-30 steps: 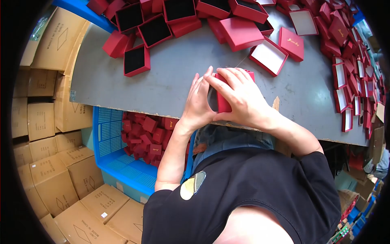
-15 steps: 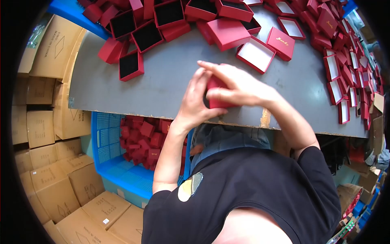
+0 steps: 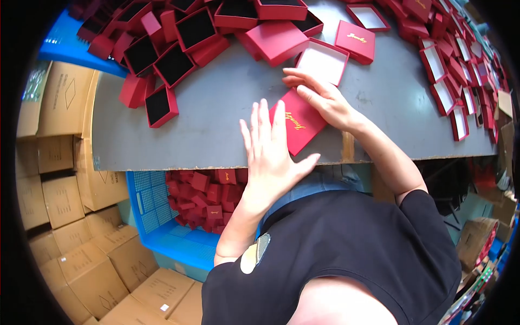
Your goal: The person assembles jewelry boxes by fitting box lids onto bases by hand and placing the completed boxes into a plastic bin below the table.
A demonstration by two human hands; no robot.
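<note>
A red gift box (image 3: 301,125) with gold lettering on its lid lies on the grey table near the front edge, between my hands. My left hand (image 3: 271,160) is spread flat at the box's left side, fingers apart, partly over its edge. Along the upper right side of the box rests my right hand (image 3: 325,103), its fingers stretched out and lying against the box. Just beyond it is an upturned lid with a white inside (image 3: 323,62); a lettered red lid (image 3: 355,42) lies beside that.
Black-lined box bases (image 3: 161,105) pile up at the table's back left. White-lined red lids (image 3: 441,89) crowd the right side. Under the table's edge, a blue crate (image 3: 154,208) holds small red boxes. Brown cartons (image 3: 89,265) are stacked on the left.
My hands have moved from being closed around the red box to lying apart at its two sides, leaving its lettered lid visible. The camera view has shifted somewhat.
</note>
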